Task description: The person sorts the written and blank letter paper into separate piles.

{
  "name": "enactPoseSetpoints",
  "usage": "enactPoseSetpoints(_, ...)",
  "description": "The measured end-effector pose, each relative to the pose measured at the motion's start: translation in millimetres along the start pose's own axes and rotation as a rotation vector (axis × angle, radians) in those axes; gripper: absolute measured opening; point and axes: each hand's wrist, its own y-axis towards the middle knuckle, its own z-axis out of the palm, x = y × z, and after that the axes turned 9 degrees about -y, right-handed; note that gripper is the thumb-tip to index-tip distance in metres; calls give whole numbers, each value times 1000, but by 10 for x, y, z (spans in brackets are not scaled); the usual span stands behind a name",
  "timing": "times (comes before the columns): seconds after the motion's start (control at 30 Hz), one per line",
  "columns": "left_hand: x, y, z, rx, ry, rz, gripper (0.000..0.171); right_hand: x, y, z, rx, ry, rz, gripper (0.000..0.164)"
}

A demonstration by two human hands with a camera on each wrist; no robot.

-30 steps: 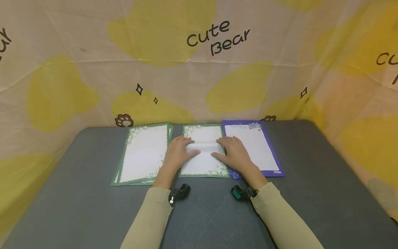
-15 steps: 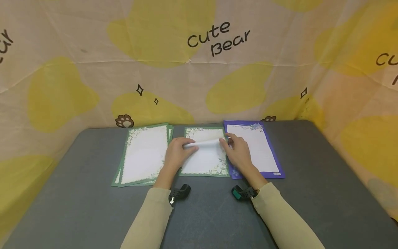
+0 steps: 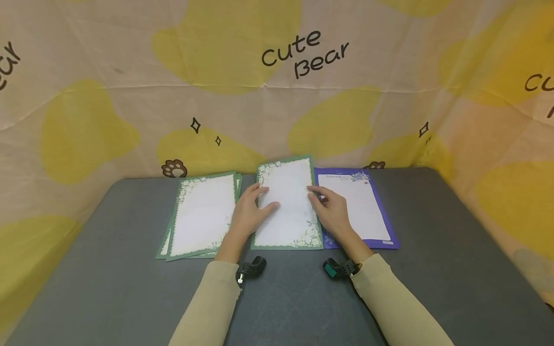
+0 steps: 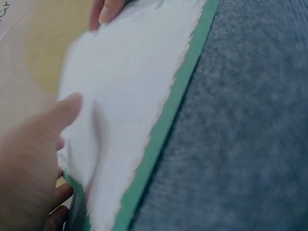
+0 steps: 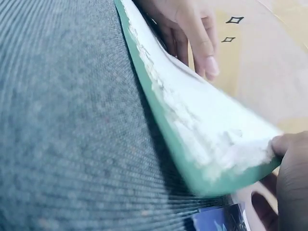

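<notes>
A white sheet of paper with a green floral border is in the middle of the head view, its far end raised above the table. My left hand holds its left edge, thumb on top and fingers beneath, as the left wrist view shows. On the opposite edge my right hand pinches the sheet between thumb and fingers. In the right wrist view the sheet's near green border lies low over the table, while the side at my right thumb curves upward.
Several similar green-bordered sheets lie overlapping on the left. A purple-bordered sheet lies on the right, partly behind my right hand. The grey table ends at a patterned cloth backdrop.
The bent ridge across the middle sheet has straightened, and its far end now rises higher. My right fingers went from lying on the sheet to pinching its right edge.
</notes>
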Motion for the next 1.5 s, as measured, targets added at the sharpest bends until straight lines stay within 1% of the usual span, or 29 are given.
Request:
enactPoseSetpoints(0.07, 1, 2, -3, -16, -19, -18, 64, 13, 2, -3, -21, 25, -17, 25)
enactPoseSetpoints(0.13, 1, 4, -2, -31, -33, -31, 64, 26, 3, -7, -45, 65, -16, 25)
enactPoseSetpoints(0.23, -7, -1, -3, -44, -63, -45, 59, 36, 6, -13, -94, 129, 7, 25)
enactPoseSetpoints(0.3, -13, -4, -2, -52, -91, -50, 54, 75, 2, -34, -113, 180, 44, 26)
enactPoseSetpoints(0.37, -20, -5, -4, -71, -138, -44, 47, 165, -11, -88, -120, 221, 66, 27)
enactPoseSetpoints(0.47, -33, -2, -11, -121, -224, -25, 37, 296, -29, -165, -108, 257, 107, 28)
enactPoseSetpoints(0.5, -36, 0, -14, -138, -252, -19, 35, 301, -28, -170, -103, 266, 118, 28)
enactPoseSetpoints(0.6, -53, 8, -25, -168, -334, -17, 29, 172, 1, -107, -91, 302, 163, 29)
enactPoseSetpoints(0.7, -67, 25, -59, -160, -431, -31, 28, 59, 42, -50, -81, 364, 222, 30)
enactPoseSetpoints(0.8, -97, 37, -134, -135, -504, -52, 29, 79, 69, -73, -66, 428, 278, 30)
enactPoseSetpoints(0.9, -142, 42, -234, -114, -557, -82, 30, 112, 86, -124, -14, 497, 332, 32)
enactPoseSetpoints(1.0, -190, 25, -343, -88, -601, -101, 31, 142, 100, -186, 52, 546, 363, 35)
enactPoseSetpoints(1.03, -209, 21, -376, -77, -614, -102, 32, 154, 105, -210, 68, 551, 363, 35)
enactPoseSetpoints(1.1, -238, 12, -431, -57, -612, -93, 34, 173, 119, -255, 86, 517, 337, 36)
enactPoseSetpoints(1.2, -275, 1, -492, -36, -574, -63, 36, 206, 141, -316, 102, 423, 268, 38)
enactPoseSetpoints(1.3, -301, -10, -547, -33, -525, -18, 38, 268, 153, -358, 114, 340, 210, 41)
enactPoseSetpoints(1.43, -322, -21, -611, -26, -473, 56, 44, 373, 151, -390, 119, 279, 195, 41)
enactPoseSetpoints(1.5, -334, -36, -650, -19, -448, 75, 46, 432, 148, -396, 116, 261, 194, 41)
